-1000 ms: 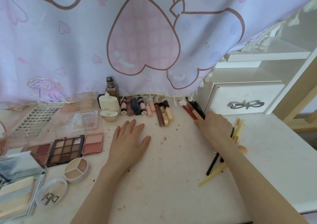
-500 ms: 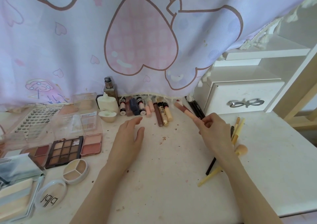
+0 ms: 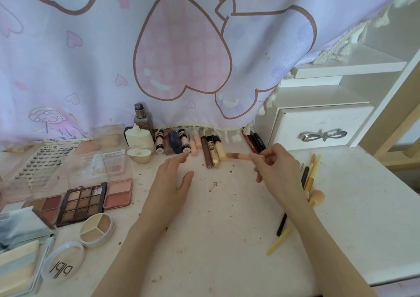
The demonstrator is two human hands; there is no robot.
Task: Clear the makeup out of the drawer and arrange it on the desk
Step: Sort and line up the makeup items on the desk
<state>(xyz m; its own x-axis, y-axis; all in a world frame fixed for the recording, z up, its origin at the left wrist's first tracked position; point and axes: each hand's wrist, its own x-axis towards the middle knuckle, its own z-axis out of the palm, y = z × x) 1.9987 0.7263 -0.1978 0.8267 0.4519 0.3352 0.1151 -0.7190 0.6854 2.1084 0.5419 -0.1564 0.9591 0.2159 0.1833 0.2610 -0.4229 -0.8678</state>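
My right hand (image 3: 278, 170) pinches a peach and brown makeup stick (image 3: 238, 156) and holds it level above the desk, its tip pointing left toward a row of lip and concealer tubes (image 3: 197, 145) lying along the curtain hem. My left hand (image 3: 171, 180) hovers over the desk with fingers relaxed, holding nothing, its fingertips near the tubes. Dark pencils (image 3: 254, 140) lie beside the small white drawer (image 3: 322, 133), which is closed. Brushes (image 3: 310, 174) lie partly hidden under my right wrist.
Eyeshadow palettes (image 3: 83, 202), a blush (image 3: 118, 193), round compacts (image 3: 96, 228), a lash tray (image 3: 43, 158) and a white bottle (image 3: 139, 138) fill the left side. A pink-printed curtain (image 3: 181, 53) hangs at the back. The desk's front edge (image 3: 391, 282) runs at lower right.
My right hand took the peach stick from beside the pencils, lifted it and swung it left toward the tube row. My left hand rose off the desk and its fingers drew together.
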